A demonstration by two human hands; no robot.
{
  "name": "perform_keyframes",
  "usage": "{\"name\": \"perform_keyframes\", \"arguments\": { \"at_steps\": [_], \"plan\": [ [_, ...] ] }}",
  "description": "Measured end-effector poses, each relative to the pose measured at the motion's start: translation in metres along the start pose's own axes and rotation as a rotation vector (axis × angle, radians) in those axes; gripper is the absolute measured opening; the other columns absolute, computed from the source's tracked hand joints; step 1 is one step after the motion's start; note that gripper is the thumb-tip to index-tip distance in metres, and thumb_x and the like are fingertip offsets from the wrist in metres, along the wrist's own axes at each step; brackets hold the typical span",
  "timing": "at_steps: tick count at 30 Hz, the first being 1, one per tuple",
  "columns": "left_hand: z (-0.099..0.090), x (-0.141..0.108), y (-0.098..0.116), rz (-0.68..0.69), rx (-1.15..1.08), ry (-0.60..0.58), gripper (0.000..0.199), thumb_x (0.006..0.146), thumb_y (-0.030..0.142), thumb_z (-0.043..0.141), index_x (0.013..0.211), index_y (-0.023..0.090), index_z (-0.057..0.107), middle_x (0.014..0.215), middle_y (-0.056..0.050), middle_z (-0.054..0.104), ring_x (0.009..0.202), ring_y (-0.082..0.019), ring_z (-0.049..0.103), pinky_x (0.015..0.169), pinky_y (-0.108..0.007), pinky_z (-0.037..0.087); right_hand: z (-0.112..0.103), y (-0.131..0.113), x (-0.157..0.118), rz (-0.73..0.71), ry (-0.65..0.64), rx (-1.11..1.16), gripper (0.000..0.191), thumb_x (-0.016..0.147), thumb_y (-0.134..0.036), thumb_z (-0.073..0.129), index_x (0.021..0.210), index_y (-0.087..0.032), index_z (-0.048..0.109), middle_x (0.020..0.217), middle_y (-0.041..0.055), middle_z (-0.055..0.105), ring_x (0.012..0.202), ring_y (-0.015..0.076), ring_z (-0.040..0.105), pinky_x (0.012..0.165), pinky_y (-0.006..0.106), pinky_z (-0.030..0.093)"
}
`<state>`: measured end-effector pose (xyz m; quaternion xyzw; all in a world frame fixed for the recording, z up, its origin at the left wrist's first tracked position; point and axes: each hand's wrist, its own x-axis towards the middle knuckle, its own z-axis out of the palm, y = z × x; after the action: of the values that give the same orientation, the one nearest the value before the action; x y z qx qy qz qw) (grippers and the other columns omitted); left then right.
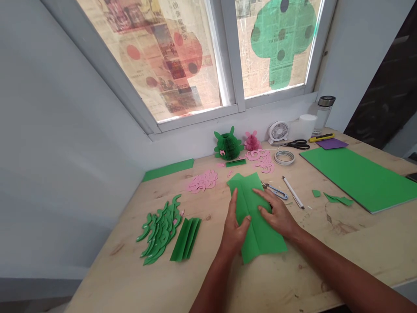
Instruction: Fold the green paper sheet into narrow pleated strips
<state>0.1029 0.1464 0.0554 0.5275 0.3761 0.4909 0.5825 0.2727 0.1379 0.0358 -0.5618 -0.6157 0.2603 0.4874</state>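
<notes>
A green sheet of paper [257, 232] with a lengthwise crease lies in front of me on the wooden table. My left hand [235, 226] rests along its left side, thumb on the paper near the crease and fingers stretched toward the far edge. On the right half, my right hand [275, 213] lies with fingers spread. Neither hand is closed round the sheet. Left of my left hand stands a pleated green paper piece [185, 239], beside a pile of curly green cutouts [161, 232]. A blue craft knife [276, 191] lies just beyond my right hand.
Pink cutouts [203, 181], a green paper lantern figure [228, 145] and a smaller pink one [252, 141] are toward the wall. Rightward are a tape roll [284, 158], scissors [298, 144], a white pen [293, 192], a green paper stack [361, 176] and a glass bottle [322, 117].
</notes>
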Motion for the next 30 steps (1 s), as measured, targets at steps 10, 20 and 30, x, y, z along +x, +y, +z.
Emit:
{"name": "perform_keyframes", "arguments": {
  "at_steps": [10, 20, 30],
  "plan": [
    [0.008, -0.001, 0.01, -0.221, -0.487, 0.013, 0.105, 0.066, 0.019, 0.071, 0.147, 0.04, 0.007, 0.147, -0.005, 0.04, 0.125, -0.03, 0.049, 0.099, -0.04, 0.044, -0.001, 0.0, 0.001, 0.054, 0.033, 0.021, 0.055, 0.072, -0.015, 0.054, 0.125, -0.03, 0.061, 0.129, 0.0024, 0.059, 0.129, 0.0279, 0.043, 0.11, 0.048, 0.03],
    [0.0, 0.0, 0.01, -0.362, -0.579, -0.019, 0.074, 0.066, 0.017, 0.07, 0.135, 0.024, 0.042, 0.115, -0.01, 0.066, 0.106, -0.031, 0.062, 0.094, -0.044, 0.047, -0.004, -0.001, 0.003, 0.153, 0.007, 0.107, 0.053, 0.072, -0.02, 0.055, 0.124, -0.025, 0.061, 0.131, 0.0038, 0.058, 0.125, 0.0271, 0.048, 0.106, 0.046, 0.036],
    [0.008, -0.005, 0.005, -0.481, -0.499, -0.016, 0.076, 0.058, 0.01, 0.072, 0.129, 0.019, 0.048, 0.103, -0.012, 0.07, 0.096, -0.031, 0.066, 0.086, -0.041, 0.051, -0.006, 0.0, 0.007, 0.149, 0.026, 0.084, 0.053, 0.073, -0.022, 0.053, 0.125, -0.02, 0.06, 0.131, 0.0065, 0.058, 0.123, 0.0257, 0.051, 0.104, 0.042, 0.039]
  ]
}}
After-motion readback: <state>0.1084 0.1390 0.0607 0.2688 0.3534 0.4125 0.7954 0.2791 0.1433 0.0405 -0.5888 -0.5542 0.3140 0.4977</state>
